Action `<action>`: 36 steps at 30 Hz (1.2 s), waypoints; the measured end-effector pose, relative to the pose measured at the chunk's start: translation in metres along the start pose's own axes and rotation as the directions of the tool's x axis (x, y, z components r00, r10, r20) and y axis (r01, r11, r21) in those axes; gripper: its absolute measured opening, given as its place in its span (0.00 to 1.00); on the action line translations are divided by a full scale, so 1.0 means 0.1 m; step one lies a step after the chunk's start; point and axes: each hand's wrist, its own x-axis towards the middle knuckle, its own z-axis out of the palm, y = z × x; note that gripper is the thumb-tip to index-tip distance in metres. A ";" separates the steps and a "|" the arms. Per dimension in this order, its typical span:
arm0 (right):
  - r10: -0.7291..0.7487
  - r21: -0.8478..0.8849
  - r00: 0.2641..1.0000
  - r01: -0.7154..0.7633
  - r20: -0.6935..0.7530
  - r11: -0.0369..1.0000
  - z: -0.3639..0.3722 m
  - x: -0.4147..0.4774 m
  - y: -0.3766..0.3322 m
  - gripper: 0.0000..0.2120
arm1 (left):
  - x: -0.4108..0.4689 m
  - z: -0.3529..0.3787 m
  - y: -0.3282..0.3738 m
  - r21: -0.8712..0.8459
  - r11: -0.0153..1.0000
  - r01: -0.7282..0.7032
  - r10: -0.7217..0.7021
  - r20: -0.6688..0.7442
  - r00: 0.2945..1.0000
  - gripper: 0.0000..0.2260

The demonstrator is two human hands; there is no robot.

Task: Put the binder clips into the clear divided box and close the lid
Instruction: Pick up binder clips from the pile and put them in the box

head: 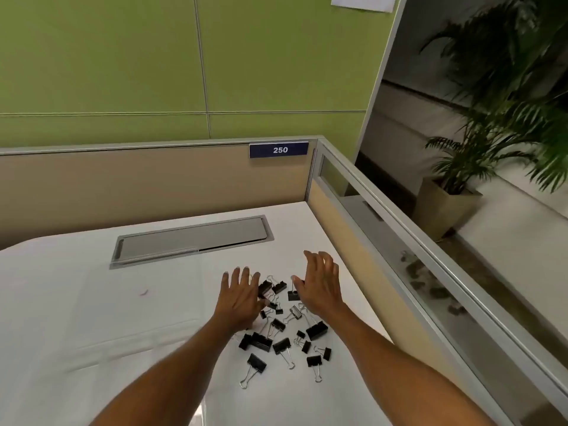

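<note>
Black binder clips (317,330) with silver wire handles lie scattered in a loose heap on the white desk (92,318), right of centre in the lower half of the frame. The left hand (241,298) is palm down at the heap's upper left edge, fingers straight and spread, gripping nothing; its thumb side is right against a couple of clips, though I can't tell if it actually touches them. The right hand (319,287) hangs at the heap's upper right, fingers loosely fanned and slightly bent, thumb just beside one small clip, nothing grasped. Behind the hands a grey cable hatch (190,241) is set into the desk. Beyond that stands a beige partition (123,186) with a blue "250" label (279,150), then a green wall (123,56). A potted palm (491,118) fills the upper right.
</note>
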 end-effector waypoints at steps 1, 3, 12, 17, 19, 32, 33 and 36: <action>0.009 0.027 0.999 -0.010 0.033 1.000 0.06 -0.01 0.02 0.29 | 0.01 0.04 0.01 0.001 1.000 0.016 -0.016 0.034 0.999 0.32; 0.008 0.049 0.998 -0.011 0.068 0.999 0.20 -0.04 0.06 0.27 | 0.05 0.14 0.05 -0.010 0.999 0.035 -0.034 0.039 0.999 0.30; 0.113 0.170 0.970 -0.151 0.215 0.974 0.62 -0.05 0.04 0.16 | 0.13 0.40 0.14 -0.026 0.997 0.079 -0.077 0.062 0.995 0.14; 0.168 0.244 0.953 -0.230 0.251 0.942 0.82 -0.13 0.01 0.15 | 0.07 0.49 0.18 -0.058 0.994 0.094 -0.090 0.071 0.993 0.10; 0.153 0.231 0.958 -0.210 0.242 0.950 0.84 -0.15 -0.02 0.15 | 0.06 0.54 0.18 -0.056 0.994 0.091 -0.086 0.074 0.994 0.08; 0.115 0.039 0.971 -0.126 0.210 0.991 0.96 -0.20 -0.17 0.13 | 0.01 0.59 0.27 0.079 0.997 0.025 -0.033 0.099 0.995 0.06; 0.111 0.026 0.972 -0.119 0.207 0.993 0.97 -0.21 -0.19 0.13 | 0.01 0.60 0.27 0.090 0.996 0.020 -0.027 0.085 0.996 0.05; 0.108 0.002 0.970 -0.111 0.219 0.994 0.98 -0.22 -0.21 0.11 | 0.01 0.62 0.26 0.108 0.994 0.003 -0.008 0.045 0.999 0.02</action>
